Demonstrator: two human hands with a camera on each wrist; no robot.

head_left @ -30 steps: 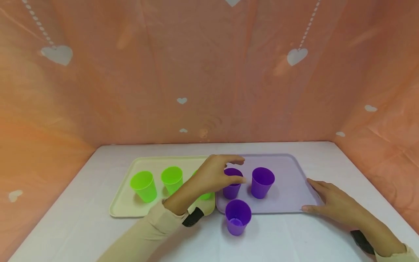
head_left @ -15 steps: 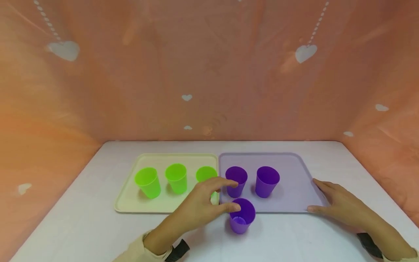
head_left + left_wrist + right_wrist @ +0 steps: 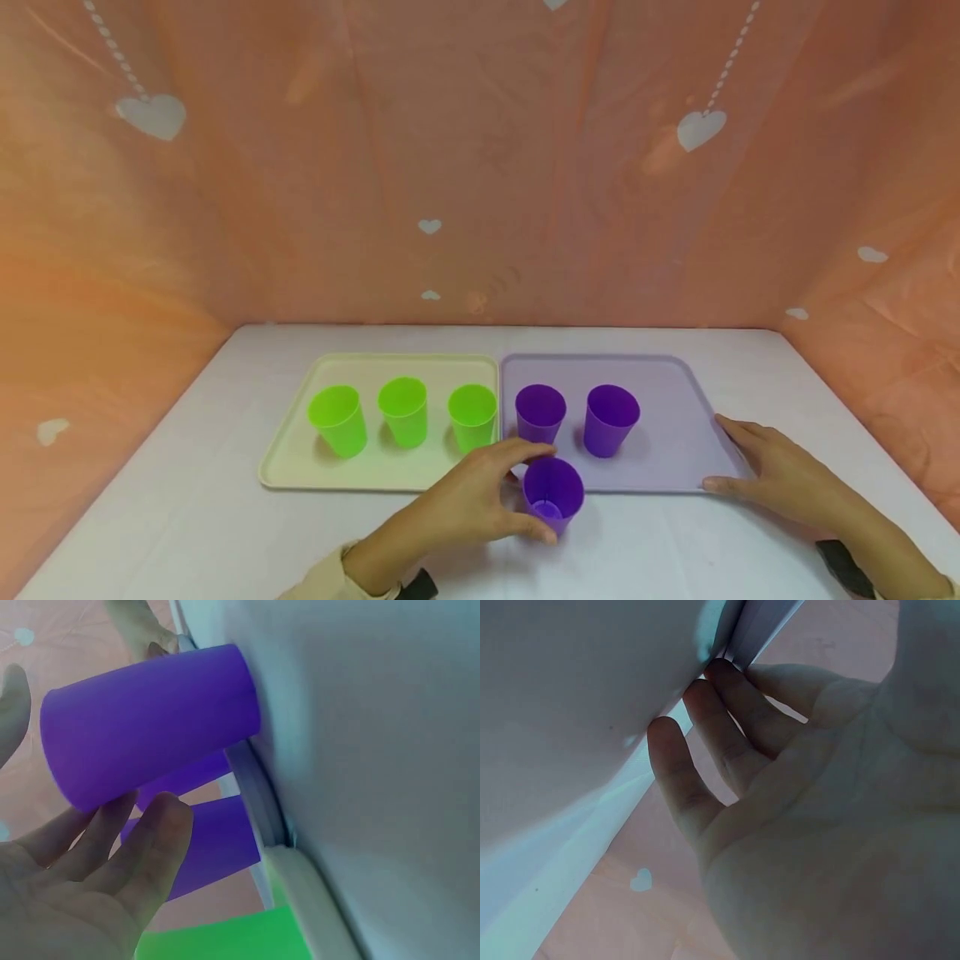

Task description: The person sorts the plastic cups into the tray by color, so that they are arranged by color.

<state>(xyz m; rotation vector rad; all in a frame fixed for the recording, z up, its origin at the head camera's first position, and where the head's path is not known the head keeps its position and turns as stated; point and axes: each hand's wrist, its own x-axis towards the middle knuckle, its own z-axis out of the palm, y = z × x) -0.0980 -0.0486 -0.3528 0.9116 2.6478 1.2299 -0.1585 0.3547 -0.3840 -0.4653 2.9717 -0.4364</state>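
Note:
My left hand [image 3: 480,496] reaches round a purple cup [image 3: 553,496] standing upright on the table in front of the trays. Its fingers are behind the cup, the thumb in front; in the left wrist view the thumb [image 3: 11,712] stands apart from the cup's wall and the fingertips are right at its side. My right hand [image 3: 783,475] rests at the near right corner of the lilac tray [image 3: 675,425], thumb at the front edge, extended fingers along the right edge. Two more purple cups, the left one [image 3: 540,408] and the right one [image 3: 609,421], stand on that tray.
Beside the lilac tray, on the left, lies a cream tray [image 3: 288,467] bearing three green cups, with one green cup [image 3: 341,421] farthest left. A white cloth covers the table [image 3: 660,550]. An orange curtain [image 3: 480,167] with white hearts encloses the back and sides.
My left hand has come back from above the cups on the trays and down toward me, to the purple cup in front. The right hand stays at the tray's corner.

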